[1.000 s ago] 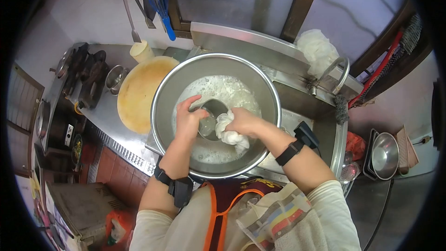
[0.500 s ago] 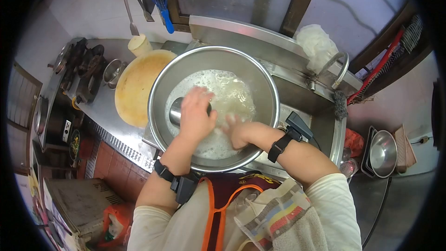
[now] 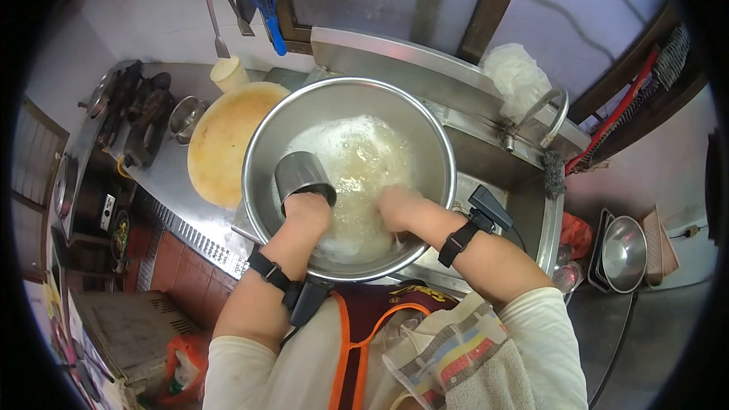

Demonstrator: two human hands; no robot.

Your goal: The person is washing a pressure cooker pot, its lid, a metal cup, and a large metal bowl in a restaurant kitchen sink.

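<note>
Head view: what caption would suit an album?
In a foamy bowl, the left hand holds a steel cup while the right hand dips into suds.

No legible text, label, brand or number recorded. Yellow print point(image 3: 416, 291) on the dark maroon cloth apron point(image 3: 391, 308): too small to read.

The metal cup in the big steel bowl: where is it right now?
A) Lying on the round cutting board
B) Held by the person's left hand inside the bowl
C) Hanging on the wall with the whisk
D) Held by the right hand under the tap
B: the left hand grips the metal cup inside the steel bowl, while the right hand is down in the foamy water.
</note>
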